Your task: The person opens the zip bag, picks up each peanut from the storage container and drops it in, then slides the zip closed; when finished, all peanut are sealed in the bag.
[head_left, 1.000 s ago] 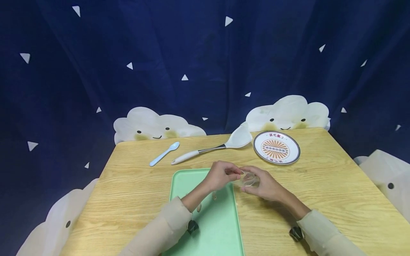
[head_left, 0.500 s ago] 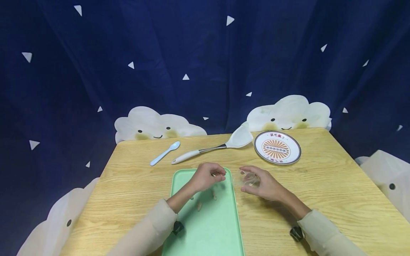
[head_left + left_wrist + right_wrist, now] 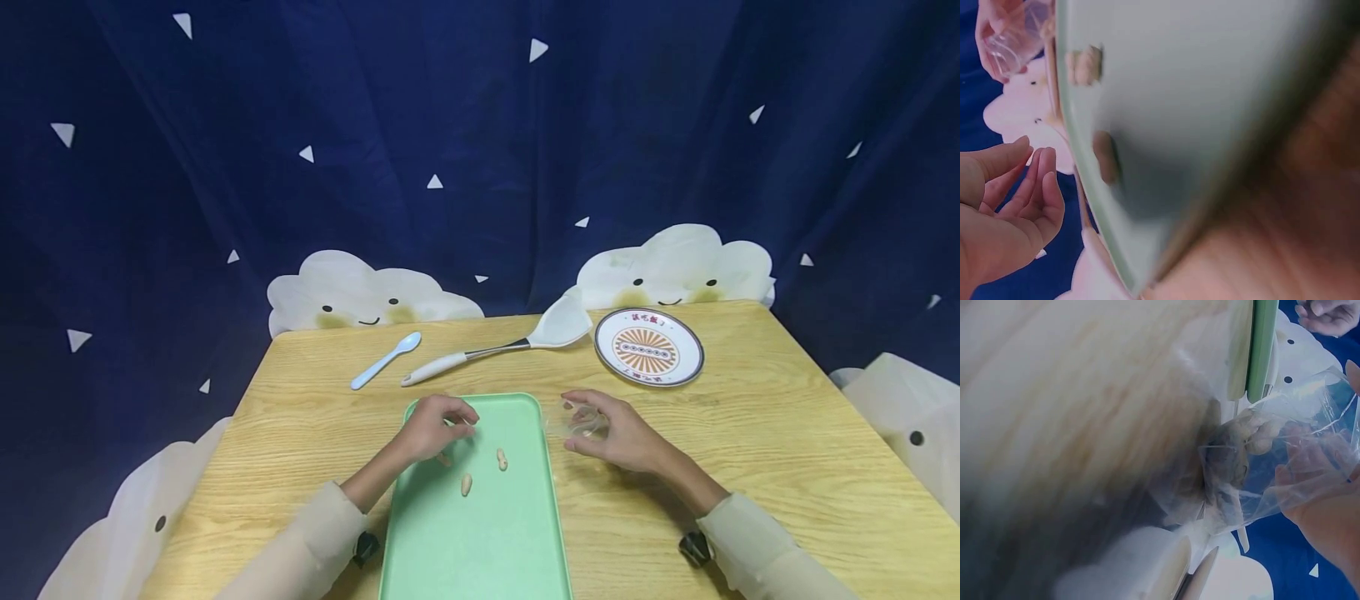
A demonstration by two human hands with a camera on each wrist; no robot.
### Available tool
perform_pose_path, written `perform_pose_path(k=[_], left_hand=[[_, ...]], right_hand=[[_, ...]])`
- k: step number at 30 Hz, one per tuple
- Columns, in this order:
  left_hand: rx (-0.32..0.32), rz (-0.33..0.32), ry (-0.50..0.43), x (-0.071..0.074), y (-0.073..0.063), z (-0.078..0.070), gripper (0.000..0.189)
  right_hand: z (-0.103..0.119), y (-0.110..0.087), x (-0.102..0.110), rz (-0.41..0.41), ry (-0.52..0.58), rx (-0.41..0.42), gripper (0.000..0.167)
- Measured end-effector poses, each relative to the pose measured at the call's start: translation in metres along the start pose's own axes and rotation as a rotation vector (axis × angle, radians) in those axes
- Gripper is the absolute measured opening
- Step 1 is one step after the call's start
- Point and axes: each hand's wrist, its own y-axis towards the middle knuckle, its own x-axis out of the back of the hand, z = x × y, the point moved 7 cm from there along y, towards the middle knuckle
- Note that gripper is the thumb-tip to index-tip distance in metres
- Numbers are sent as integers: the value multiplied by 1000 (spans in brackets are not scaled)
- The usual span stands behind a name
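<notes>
A clear plastic bag (image 3: 1316, 419) with several peanuts (image 3: 1260, 434) inside is held by my right hand (image 3: 611, 429), fingers and thumb curved around its mouth, just right of the tray. My left hand (image 3: 438, 427) hovers above the left side of the green tray (image 3: 487, 550), and nothing shows between its loosely curled fingers (image 3: 1047, 194). Two unshelled peanuts lie fully visible on the tray: one peanut (image 3: 502, 459) towards the middle and another peanut (image 3: 467, 485) nearer me. A third peanut (image 3: 445, 459) shows partly under my left hand.
Behind the tray lie a light blue spoon (image 3: 386, 361) and a spatula (image 3: 558, 323) with a white handle. A round patterned plate (image 3: 648, 347) sits at the back right of the wooden table (image 3: 735, 417). Beyond it hangs a dark blue curtain (image 3: 480, 100).
My left hand has moved left, away from the bag and across to the tray's left side, uncovering the peanuts there. My right hand stays in place with the bag.
</notes>
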Motion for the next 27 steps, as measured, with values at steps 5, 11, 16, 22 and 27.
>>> perform_pose_path(k=[5, 11, 16, 22, 27], left_hand=[[45, -2, 44, 9, -7, 21, 9], [73, 50, 56, 11, -16, 40, 11], [65, 90, 41, 9, -22, 47, 15], [72, 73, 4, 6, -24, 49, 13], [55, 66, 5, 4, -26, 46, 9]], right_hand=[[1, 0, 0, 4, -7, -2, 65], [1, 1, 0, 4, -18, -1, 65], [1, 1, -1, 5, -21, -2, 65], [2, 0, -1, 9, -17, -4, 64], [2, 0, -2, 8, -26, -8, 64]])
